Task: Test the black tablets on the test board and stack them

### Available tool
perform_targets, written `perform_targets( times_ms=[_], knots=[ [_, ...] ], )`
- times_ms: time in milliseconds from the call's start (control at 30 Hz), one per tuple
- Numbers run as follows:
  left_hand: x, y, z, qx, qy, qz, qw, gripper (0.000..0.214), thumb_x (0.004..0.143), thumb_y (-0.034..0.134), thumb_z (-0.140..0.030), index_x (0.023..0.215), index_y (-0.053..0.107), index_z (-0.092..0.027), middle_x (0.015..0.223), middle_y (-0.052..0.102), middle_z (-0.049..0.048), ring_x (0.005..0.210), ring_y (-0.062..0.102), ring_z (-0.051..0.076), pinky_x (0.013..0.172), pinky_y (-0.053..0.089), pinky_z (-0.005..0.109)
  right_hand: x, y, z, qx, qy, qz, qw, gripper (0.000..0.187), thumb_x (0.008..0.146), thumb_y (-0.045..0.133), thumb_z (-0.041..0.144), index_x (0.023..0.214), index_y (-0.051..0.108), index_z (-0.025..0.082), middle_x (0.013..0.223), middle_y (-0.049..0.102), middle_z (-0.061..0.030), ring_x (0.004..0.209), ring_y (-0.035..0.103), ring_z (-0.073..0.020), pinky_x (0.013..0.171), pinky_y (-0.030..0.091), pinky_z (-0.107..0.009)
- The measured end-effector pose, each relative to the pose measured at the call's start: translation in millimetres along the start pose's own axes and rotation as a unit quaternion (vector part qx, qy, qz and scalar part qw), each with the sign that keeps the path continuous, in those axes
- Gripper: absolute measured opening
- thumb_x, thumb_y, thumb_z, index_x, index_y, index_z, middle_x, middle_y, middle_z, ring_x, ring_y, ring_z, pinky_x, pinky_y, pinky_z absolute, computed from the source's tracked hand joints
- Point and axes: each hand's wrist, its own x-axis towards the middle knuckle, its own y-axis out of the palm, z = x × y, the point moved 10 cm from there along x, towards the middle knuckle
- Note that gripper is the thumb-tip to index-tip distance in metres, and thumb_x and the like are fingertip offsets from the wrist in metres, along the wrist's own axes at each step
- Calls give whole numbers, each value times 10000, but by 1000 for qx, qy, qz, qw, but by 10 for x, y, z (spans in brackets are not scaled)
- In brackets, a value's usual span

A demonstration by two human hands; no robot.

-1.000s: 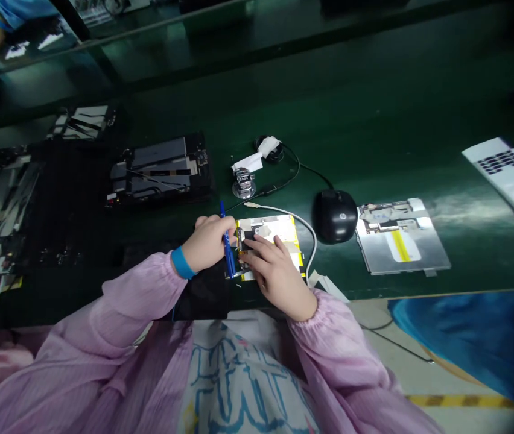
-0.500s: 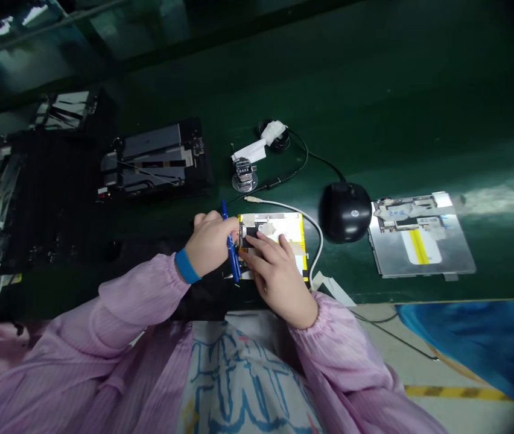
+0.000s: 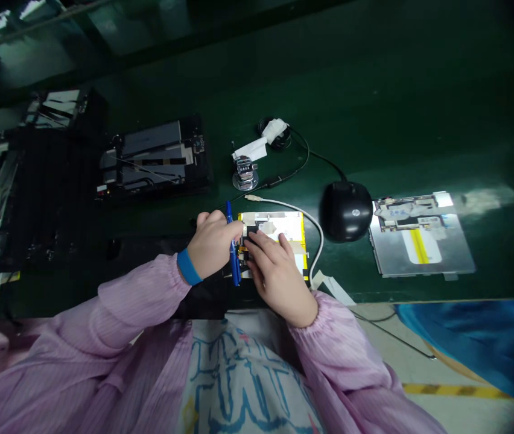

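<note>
My left hand, a blue band at its wrist, is closed around a blue pen. The pen stands nearly in line with my body, its lower end toward me. Thumb and fingertips of that hand reach the left edge of a device's inside, which has a white face, yellow edges and a small dark circuit board. My right hand rests over the lower part of this device, its fingers stretched out with the tips at the board. What lies under the right palm is hidden.
Beyond the device stands a chrome tally counter beside a coiled black cable. A white cable curves around the right side. Farther right are a black HP-marked scanner-like unit and a metal panel. Opened tablets lie left.
My left hand and the pen have shifted slightly right, closer to the board. The right fingers have moved a little, with the hand staying over the device.
</note>
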Motion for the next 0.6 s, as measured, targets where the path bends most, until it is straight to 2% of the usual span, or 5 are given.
perform_targets(
  times_ms=[167,333,433,500,600],
  knots=[
    [20,19,10,-28,-9,21,999,186,766,496,-48,640,489,-185,611,531,44,782,444,238,703,247,391,-6,57,13,-31,-8,28,999,465,897,389,106,1346,505,131,1407,509,-141,1345,415,-289,1144,219,-563],
    [36,47,17,-53,-17,32,998,179,736,501,-46,619,484,-181,620,549,45,791,454,236,720,263,392,-17,100,38,-53,-22,45,997,565,836,427,103,1397,458,168,1418,490,-143,1348,394,-317,1135,209,-595],
    [48,54,13,-52,-23,39,998,171,739,504,-50,631,487,-181,652,579,48,797,474,239,737,287,397,-20,114,50,-69,-23,49,996,576,833,430,107,1407,445,145,1427,477,-156,1347,390,-328,1132,212,-600],
    [26,-35,35,-65,-27,27,997,149,776,516,-91,664,488,-185,701,608,49,813,498,240,754,319,394,-20,115,64,-74,-24,52,996,571,839,427,107,1409,442,139,1431,474,-158,1352,385,-329,1131,221,-599],
    [-141,-322,170,-125,-37,-10,991,123,823,555,-221,729,482,-193,826,640,57,855,552,234,768,394,370,-19,93,69,-62,-20,46,997,525,873,416,117,1392,465,176,1419,494,-138,1343,408,-313,1129,242,-595]
  ],
)
